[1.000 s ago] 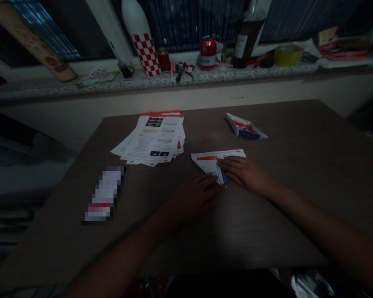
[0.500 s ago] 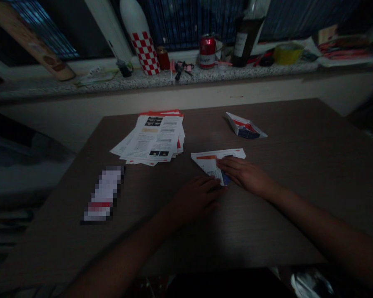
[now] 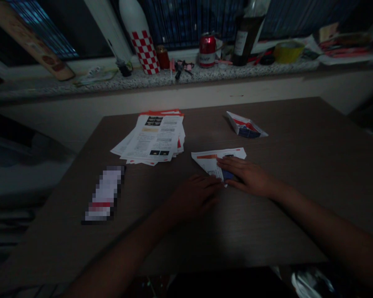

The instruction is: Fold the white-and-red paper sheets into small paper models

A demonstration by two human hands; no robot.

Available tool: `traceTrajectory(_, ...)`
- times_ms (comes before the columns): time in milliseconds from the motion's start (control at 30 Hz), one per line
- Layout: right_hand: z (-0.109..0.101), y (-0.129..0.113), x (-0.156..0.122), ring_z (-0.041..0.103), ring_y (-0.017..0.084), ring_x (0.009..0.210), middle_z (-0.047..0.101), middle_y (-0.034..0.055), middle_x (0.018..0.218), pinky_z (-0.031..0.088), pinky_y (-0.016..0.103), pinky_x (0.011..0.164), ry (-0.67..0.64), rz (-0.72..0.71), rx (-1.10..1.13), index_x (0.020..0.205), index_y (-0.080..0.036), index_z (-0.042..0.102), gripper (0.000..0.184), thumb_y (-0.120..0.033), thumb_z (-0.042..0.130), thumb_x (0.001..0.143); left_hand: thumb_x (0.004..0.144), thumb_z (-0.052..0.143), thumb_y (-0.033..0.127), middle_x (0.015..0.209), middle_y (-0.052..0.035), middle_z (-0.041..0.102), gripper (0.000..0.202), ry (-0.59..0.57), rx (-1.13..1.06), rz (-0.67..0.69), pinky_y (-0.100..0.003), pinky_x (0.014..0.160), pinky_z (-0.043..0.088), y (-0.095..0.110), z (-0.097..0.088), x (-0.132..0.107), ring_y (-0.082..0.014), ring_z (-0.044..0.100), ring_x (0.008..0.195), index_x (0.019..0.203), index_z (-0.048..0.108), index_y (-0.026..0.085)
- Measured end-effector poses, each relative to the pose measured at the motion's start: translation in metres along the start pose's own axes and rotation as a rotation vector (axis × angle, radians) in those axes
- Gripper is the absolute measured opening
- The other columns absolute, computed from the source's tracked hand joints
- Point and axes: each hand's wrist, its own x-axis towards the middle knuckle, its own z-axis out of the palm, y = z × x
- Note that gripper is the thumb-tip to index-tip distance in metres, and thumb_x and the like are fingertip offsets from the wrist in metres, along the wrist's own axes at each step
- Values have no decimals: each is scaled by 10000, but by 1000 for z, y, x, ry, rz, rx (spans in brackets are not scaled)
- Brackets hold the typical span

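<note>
A folded printed paper (image 3: 207, 163) lies flat on the table, a rough triangle with its wide edge away from me and its point toward me. My right hand (image 3: 247, 174) rests on its right side, palm down with fingers stretched out. At the lower left edge of the paper is my left hand (image 3: 199, 194), its fingers stretched out and the fingertips near the point. The undersides of both hands are hidden. Farther back on the right stands a folded paper boat (image 3: 247, 126), white, red and blue, touched by neither hand.
A stack of printed sheets (image 3: 155, 138) lies at the back left of the table (image 3: 267, 236). Nearer on the left is a phone (image 3: 104, 194), blurred out. The windowsill (image 3: 112, 85) behind holds a red can (image 3: 207, 50), a checkered bottle (image 3: 144, 49), a dark bottle (image 3: 244, 43) and yellow tape (image 3: 288, 52).
My right hand has shifted slightly on the folded paper, its thumb lower now. My left hand's fingertips have moved a little along the paper's edge. The boat and stack stay put.
</note>
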Motion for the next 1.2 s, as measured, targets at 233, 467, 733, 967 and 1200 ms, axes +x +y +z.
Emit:
traceTrajectory(233, -4, -3, 2, 472, 351, 1530, 520, 140, 1643, 443, 596, 1232, 6, 10, 32, 1642, -251, 451, 683, -433, 674, 1022, 1122, 504, 389, 1584, -65, 569, 398, 42, 38, -9, -488, 1199, 439, -10, -4, -3, -278, 554, 1425, 1489, 611, 281)
traceTrajectory(467, -2, -3, 1, 466, 350, 1533, 521, 134, 1643, 438, 604, 1231, 7, 11, 36, 1639, -256, 452, 693, -416, 690, 1009, 1127, 490, 405, 1551, -65, 603, 431, 31, -2, -48, -466, 1166, 464, -14, -13, -5, -263, 586, 1389, 1535, 565, 286)
traceTrajectory(733, -2, -10, 4, 493, 363, 1512, 541, 171, 1621, 447, 596, 1225, 31, 25, 9, 1629, -203, 464, 726, -465, 702, 995, 1126, 496, 414, 1547, -48, 592, 385, 47, 77, -74, -504, 1166, 425, -20, -14, -9, -277, 540, 1427, 1482, 622, 338)
traceTrajectory(967, -2, -10, 4, 477, 360, 1525, 529, 160, 1632, 438, 597, 1232, 30, 11, 9, 1633, -217, 462, 717, -455, 698, 999, 1122, 500, 438, 1548, -63, 603, 430, 57, 56, -112, -454, 1190, 402, -25, -16, -9, -251, 561, 1412, 1505, 584, 260)
traceTrajectory(1200, 0, -8, 3, 480, 362, 1522, 532, 155, 1631, 434, 606, 1234, 42, 0, 18, 1639, -230, 452, 732, -452, 708, 991, 1124, 488, 465, 1585, -44, 579, 412, 59, 121, -137, -562, 1217, 305, -33, -16, -14, -300, 487, 1494, 1508, 600, 364)
